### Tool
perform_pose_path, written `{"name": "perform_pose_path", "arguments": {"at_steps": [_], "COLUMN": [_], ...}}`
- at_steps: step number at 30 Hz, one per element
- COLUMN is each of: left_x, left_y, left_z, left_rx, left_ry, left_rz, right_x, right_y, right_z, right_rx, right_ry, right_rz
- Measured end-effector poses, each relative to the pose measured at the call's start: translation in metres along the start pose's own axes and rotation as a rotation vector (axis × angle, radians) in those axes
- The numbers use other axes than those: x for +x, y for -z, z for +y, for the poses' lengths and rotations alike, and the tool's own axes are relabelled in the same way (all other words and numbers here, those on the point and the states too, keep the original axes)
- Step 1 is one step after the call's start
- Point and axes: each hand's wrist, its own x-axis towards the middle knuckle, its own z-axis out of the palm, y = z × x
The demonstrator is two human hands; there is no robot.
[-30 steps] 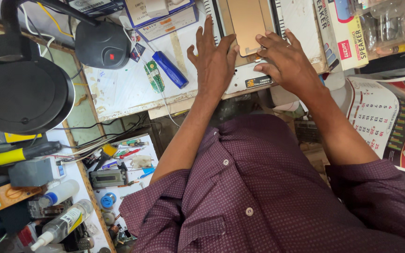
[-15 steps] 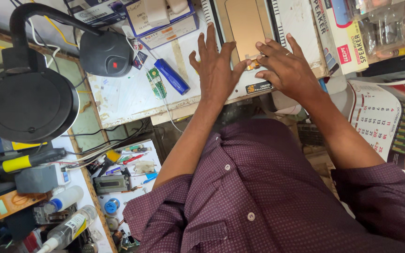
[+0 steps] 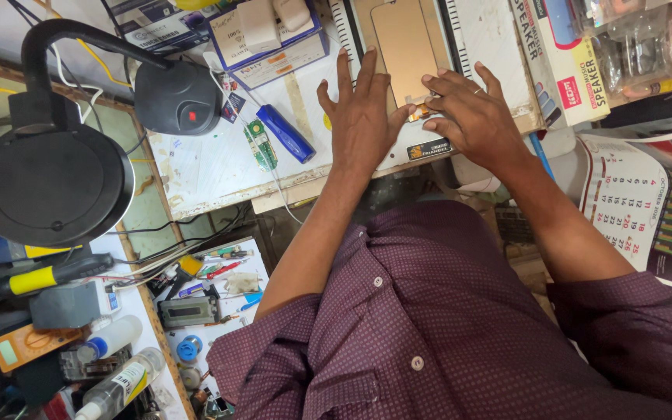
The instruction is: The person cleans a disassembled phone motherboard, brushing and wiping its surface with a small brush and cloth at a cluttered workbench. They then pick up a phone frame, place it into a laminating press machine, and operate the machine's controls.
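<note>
Workbench (image 3: 196,171): 1 white top across the upper frame, keeping the parts within arm's reach.
Lamp (image 3: 52,183): 1 black round head at left, on a bent arm.
Left hand (image 3: 361,117): fingers spread flat, pressing down beside the panel to steady it; it grasps nothing.
Right hand (image 3: 472,117): fingers curled at the panel's lower edge, probably pinching its small orange connector.
Phone panel (image 3: 404,50): 1 tan panel, upper centre, flat on a white pad.
Screwdriver (image 3: 285,134): 1, blue-handled, left of the hands.
</note>
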Motion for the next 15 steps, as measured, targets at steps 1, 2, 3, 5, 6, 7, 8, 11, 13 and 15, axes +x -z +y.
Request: {"name": "perform_pose_path", "arguments": {"at_steps": [1, 2, 3, 5, 6, 7, 8, 11, 13, 15], "left_x": [0.0008, 0.0014, 0.0018, 0.0027, 0.0029, 0.0029, 0.0029, 0.0035, 0.0043, 0.0053], "left_y": [-0.0001, -0.0001, -0.0001, 0.0002, 0.0006, 0.0011, 0.0017, 0.0038, 0.0050, 0.0059], "left_z": [-0.0005, -0.0009, -0.0013, -0.0021, -0.0024, -0.0026, -0.0025, -0.0014, -0.0001, 0.0007], "left_rx": [0.004, 0.009, 0.013, 0.021, 0.016, 0.011, 0.006, -0.012, -0.011, -0.005], "left_ry": [-0.007, -0.013, -0.015, -0.020, -0.017, -0.013, -0.010, -0.044, -0.061, -0.069], "left_rz": [-0.002, -0.005, -0.015, -0.030, -0.031, -0.034, -0.036, -0.016, -0.026, -0.048], "right_x": [-0.0002, -0.0005, -0.0006, -0.0009, -0.0009, -0.0008, -0.0008, 0.0002, 0.0008, 0.0011], "right_y": [-0.0005, -0.0010, -0.0015, -0.0020, -0.0018, -0.0019, -0.0017, -0.0010, -0.0006, -0.0006], "right_z": [0.0003, 0.0006, 0.0008, 0.0012, 0.0013, 0.0012, 0.0011, 0.0004, -0.0002, -0.0006], "right_rx": [0.003, 0.007, 0.012, 0.013, 0.014, 0.018, 0.022, 0.021, 0.021, 0.022], "right_ry": [-0.003, -0.007, -0.012, -0.011, -0.011, -0.015, -0.019, -0.020, -0.019, -0.018], "right_rz": [0.003, 0.005, 0.006, 0.004, 0.003, 0.004, 0.007, 0.009, 0.009, 0.009]}}
